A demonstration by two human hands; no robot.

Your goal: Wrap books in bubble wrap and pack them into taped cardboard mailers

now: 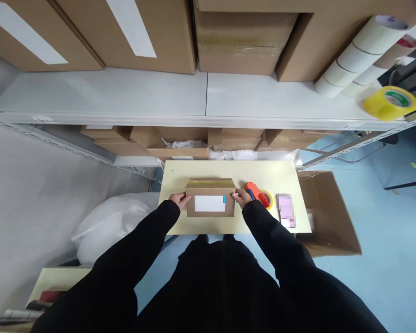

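Black jacket closest to camera, its sleeves reaching forward to the table. Left hand pinched on the left end of a small cardboard box, thumb over the top, fingers toward the far edge. Right hand closed on the right end, fingertips at the edge; exact grip partly hidden. Hands apart from each other, box between.

Step in hand looks like positioning or steadying the box, label up. Shifting or turning it from here would call for even pressure from both ends; taping would need one hand freed for the orange tape dispenser, just right of the right hand.

Box: on or just over the table, left of its middle; can't tell if fully resting or slightly tipped. Plain brown, oblong, looks closed, no crushing seen. White label on top, blue patch at its right end, print too small. Yellowish tape along the far edge. Pink-faced item further right, detail blurred. Open carton beyond the table's right edge.
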